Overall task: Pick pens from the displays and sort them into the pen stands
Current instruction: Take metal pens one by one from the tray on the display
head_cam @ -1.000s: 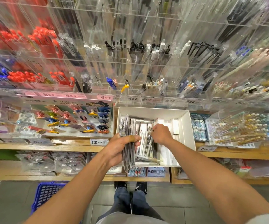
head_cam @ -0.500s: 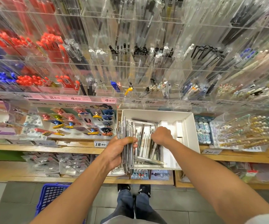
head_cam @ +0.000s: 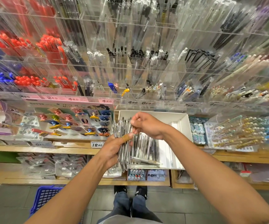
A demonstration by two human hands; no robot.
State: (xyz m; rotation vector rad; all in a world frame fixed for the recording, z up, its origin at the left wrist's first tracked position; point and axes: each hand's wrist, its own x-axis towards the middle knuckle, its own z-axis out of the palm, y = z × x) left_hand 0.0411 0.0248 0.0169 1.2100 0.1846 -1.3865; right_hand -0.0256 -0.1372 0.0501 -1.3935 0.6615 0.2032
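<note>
Over the white box (head_cam: 183, 125) on the wooden shelf (head_cam: 66, 148), a bundle of clear pens (head_cam: 124, 139) stands nearly upright, long axes running up and down the view, tops toward the racks. They are too many and too tightly packed to count. One left hand (head_cam: 112, 151) is wrapped round the bundle's lower half, its bandaged thumb pressed across the front. One right hand (head_cam: 148, 126) curls its fingers at the top of the bundle, pinching the upper end of a pen there. More clear pens (head_cam: 145, 149) lie in the box below, pointing roughly the same way, also too many to count.

Half a second ago the right hand was down inside the box among the loose pens; now it has lifted to the top of the bundle, and the left hand has raised the bundle a little.

Behind rise tiers of clear pen stands (head_cam: 130, 62). One blue basket (head_cam: 44, 198) sits on the floor beside two shoes.
</note>
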